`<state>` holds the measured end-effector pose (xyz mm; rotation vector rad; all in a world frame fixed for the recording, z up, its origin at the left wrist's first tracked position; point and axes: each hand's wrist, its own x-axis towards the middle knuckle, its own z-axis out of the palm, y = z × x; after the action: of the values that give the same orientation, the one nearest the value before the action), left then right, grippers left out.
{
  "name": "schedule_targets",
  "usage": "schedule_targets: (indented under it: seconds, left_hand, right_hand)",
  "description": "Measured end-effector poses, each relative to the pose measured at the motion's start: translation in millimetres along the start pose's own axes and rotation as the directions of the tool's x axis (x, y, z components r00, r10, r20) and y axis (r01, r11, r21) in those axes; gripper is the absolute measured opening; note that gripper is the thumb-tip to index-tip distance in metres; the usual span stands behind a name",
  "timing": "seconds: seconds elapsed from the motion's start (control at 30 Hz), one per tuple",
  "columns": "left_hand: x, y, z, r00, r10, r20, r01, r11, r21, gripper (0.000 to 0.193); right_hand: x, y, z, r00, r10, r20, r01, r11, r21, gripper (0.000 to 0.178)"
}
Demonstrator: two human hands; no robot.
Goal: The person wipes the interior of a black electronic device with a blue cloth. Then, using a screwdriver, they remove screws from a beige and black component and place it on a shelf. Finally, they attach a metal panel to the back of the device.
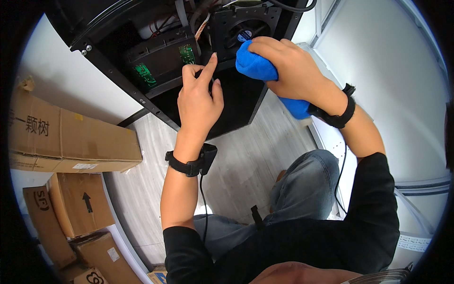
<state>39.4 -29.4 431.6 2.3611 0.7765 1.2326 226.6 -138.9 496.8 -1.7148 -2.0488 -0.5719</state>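
Note:
A bunched blue cloth [255, 63] is gripped in my right hand [295, 68], and part of it hangs below the palm. That hand is just in front of a black fan [243, 34] with a blue hub label, set in an open black cabinet [161, 106]. My left hand [201, 97] holds nothing I can see; its index finger points up toward the cabinet's inside, with the other fingers partly bent. Close to it are a black housing [161, 61] and green circuit boards [187, 54]. Whether the fingertip touches anything I cannot tell.
Cardboard boxes [80, 203] are stacked on the left, one large box [94, 142] reaching toward the cabinet. Wires [201, 28] run through the cabinet's top. A white panel [388, 85] stands on the right. Wood-look floor [236, 156] lies below; cables trail from both wrist straps.

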Motion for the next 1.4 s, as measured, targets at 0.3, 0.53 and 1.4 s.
schedule_targets:
  seconds: [0.3,0.53,1.4]
  left_hand:
    - [0,2,-3,1.000,-0.012,0.003,0.012,1.000,-0.028,0.049]
    - [3,10,-9,0.994,-0.078,0.072,0.085,0.990,-0.110,0.048]
    - [10,7,-14,0.999,0.002,0.048,0.005,0.990,-0.144,0.035]
  right_hand:
    - [0,-5,-16,1.000,-0.004,-0.002,0.004,0.990,-0.144,0.067]
    - [-4,-15,13,0.986,0.069,-0.154,-0.040,0.982,0.186,0.060]
    - [-19,-46,63,0.915,0.204,-0.348,-0.106,0.954,0.279,0.062]
